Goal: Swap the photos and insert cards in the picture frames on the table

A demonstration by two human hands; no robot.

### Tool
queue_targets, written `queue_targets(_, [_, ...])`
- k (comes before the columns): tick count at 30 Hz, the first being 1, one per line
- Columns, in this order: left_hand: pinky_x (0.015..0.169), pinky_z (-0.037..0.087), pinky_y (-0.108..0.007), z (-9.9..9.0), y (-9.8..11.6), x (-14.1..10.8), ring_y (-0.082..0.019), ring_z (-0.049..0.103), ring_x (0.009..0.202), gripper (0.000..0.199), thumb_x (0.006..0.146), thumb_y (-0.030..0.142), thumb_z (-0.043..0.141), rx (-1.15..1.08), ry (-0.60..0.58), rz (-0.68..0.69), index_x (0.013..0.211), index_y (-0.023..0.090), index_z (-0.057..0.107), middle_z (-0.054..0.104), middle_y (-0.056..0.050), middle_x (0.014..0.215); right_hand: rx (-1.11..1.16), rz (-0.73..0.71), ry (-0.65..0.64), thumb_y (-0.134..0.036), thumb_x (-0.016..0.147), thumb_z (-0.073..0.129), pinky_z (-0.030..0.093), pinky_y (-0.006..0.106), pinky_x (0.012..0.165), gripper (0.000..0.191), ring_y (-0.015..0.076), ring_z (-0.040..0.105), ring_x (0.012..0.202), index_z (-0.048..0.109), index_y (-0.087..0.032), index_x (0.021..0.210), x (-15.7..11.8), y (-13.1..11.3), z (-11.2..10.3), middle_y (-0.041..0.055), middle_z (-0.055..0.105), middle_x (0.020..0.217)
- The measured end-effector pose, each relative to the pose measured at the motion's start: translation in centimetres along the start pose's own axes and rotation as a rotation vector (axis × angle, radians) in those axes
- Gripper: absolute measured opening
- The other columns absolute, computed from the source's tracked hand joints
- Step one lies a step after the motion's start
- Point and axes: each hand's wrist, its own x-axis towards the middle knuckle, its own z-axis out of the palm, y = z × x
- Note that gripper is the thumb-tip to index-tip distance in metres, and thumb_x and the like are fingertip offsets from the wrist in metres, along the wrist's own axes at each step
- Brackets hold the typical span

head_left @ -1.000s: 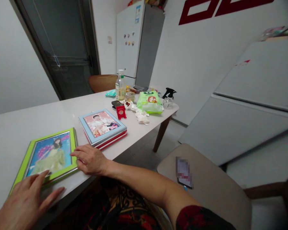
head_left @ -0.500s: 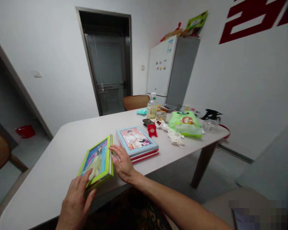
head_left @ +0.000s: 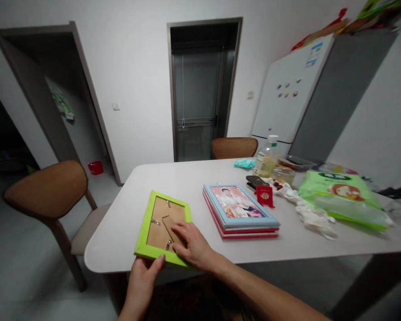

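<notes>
Our left hand (head_left: 142, 277) grips the lime-green rectangular picture frame (head_left: 145, 227) at its near edge, the thumb pressed on the border and the other fingers hidden beneath. Our right hand (head_left: 195, 245) is open, thumb and index finger parted, its fingertips over the near right part of the brown backing board (head_left: 159, 234), which faces up. Three small metal clips show on the board, left of and beyond those fingertips.

The frame is left of the stack of flat frames (head_left: 249, 233), apart from it, over the near edge of the white table (head_left: 120, 232); we cannot tell how much of it rests there. A light-blue picture frame (head_left: 254, 221) tops the stack. Right of the stack's far side stands a small red holder (head_left: 264, 196); farther right lie crumpled white tissues (head_left: 312, 217) and a green plastic package (head_left: 347, 196). Beyond the stack is a clear bottle with a white cap (head_left: 265, 160).
</notes>
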Motion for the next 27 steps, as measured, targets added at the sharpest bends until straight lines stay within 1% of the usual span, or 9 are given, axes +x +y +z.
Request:
queue_targets(5, [0.062,0.051,-0.028,0.5,-2.0,-1.4,-0.019,0.064,0.071,0.039,0.065,0.044,0.063,-0.255,-0.061,-0.333,0.086,0.012,0.056,0.067,-0.01,0.082,-0.085,-0.027,-0.048,-0.017,0.064,0.052,0.037,0.034,0.081,0.035,0.0196,0.047,0.093,0.056,-0.021,0.099,-0.3,0.7,-0.4,0.0071,0.053,0.103])
queue_targets(8, [0.056,0.049,-0.022,0.7,-2.8,-1.8,-0.015,0.063,0.062,0.038,0.068,0.047,0.059,-0.268,-0.08,-0.412,0.074,0.009,0.057,0.067,-0.011,0.072,-0.127,-0.006,-0.07,-0.017,0.065,0.051,0.036,0.033,0.08,0.033,0.0195,0.047,0.092,0.057,-0.02,0.097,-0.5,0.8,-0.3,0.0074,0.053,0.101])
queue_targets(12, [0.05,0.046,-0.02,0.7,-3.6,-2.2,-0.013,0.062,0.055,0.044,0.068,0.054,0.055,-0.262,-0.114,-0.473,0.074,0.01,0.056,0.066,-0.008,0.065,-0.174,0.017,-0.102,-0.016,0.064,0.052,0.036,0.032,0.078,0.03,0.0194,0.047,0.091,0.059,-0.021,0.093,-0.8,0.6,-0.1,0.0068,0.053,0.1])
queue_targets(14, [0.047,0.043,-0.02,0.4,-3.2,-2.5,-0.012,0.06,0.051,0.045,0.067,0.056,0.053,-0.212,-0.2,-0.489,0.072,0.012,0.055,0.065,-0.006,0.06,-0.185,0.025,-0.115,-0.017,0.064,0.052,0.036,0.032,0.078,0.03,0.0196,0.047,0.091,0.059,-0.022,0.093,-0.8,0.4,-0.3,0.0068,0.053,0.1])
queue_targets(17, [0.05,0.044,-0.023,-0.4,-1.2,-2.4,-0.014,0.06,0.052,0.038,0.07,0.051,0.051,-0.009,-0.351,-0.352,0.064,0.014,0.055,0.064,-0.005,0.058,-0.171,0.012,-0.169,-0.018,0.064,0.055,0.037,0.032,0.078,0.029,0.0198,0.047,0.092,0.06,-0.022,0.093,-0.4,0.3,-1.0,0.0068,0.052,0.1])
queue_targets(19, [0.064,0.046,-0.027,-1.1,0.3,-1.6,-0.017,0.061,0.067,0.028,0.073,0.042,0.051,0.21,-0.252,-0.093,0.069,0.016,0.058,0.065,-0.005,0.069,-0.139,-0.046,-0.236,-0.02,0.064,0.058,0.037,0.033,0.08,0.03,0.0204,0.046,0.095,0.06,-0.023,0.093,0.0,0.4,-1.5,0.0073,0.05,0.106])
queue_targets(21, [0.083,0.041,-0.033,-1.7,1.0,-0.3,-0.02,0.056,0.091,0.024,0.071,0.033,0.053,0.406,-0.029,0.151,0.09,0.018,0.057,0.063,-0.006,0.093,-0.101,-0.129,-0.299,-0.021,0.064,0.06,0.036,0.033,0.083,0.03,0.0209,0.044,0.1,0.061,-0.024,0.093,0.5,0.4,-1.6,0.0076,0.048,0.11])
queue_targets(23, [0.094,0.032,-0.037,-2.0,0.6,1.1,-0.023,0.047,0.107,0.043,0.066,0.027,0.056,0.544,0.064,0.225,0.107,0.016,0.049,0.054,-0.009,0.113,-0.069,-0.201,-0.333,-0.022,0.066,0.06,0.035,0.033,0.084,0.024,0.0202,0.044,0.1,0.064,-0.025,0.089,0.8,0.4,-1.3,0.0065,0.05,0.109])
queue_targets(27, [0.1,0.025,-0.038,-1.7,-1.8,2.4,-0.023,0.034,0.119,0.056,0.064,0.023,0.054,0.681,0.054,0.263,0.117,0.011,0.041,0.041,-0.014,0.127,-0.065,-0.215,-0.288,-0.026,0.069,0.058,0.036,0.034,0.081,0.011,0.0188,0.046,0.094,0.066,-0.025,0.076,1.0,0.1,0.1,0.0044,0.054,0.1])
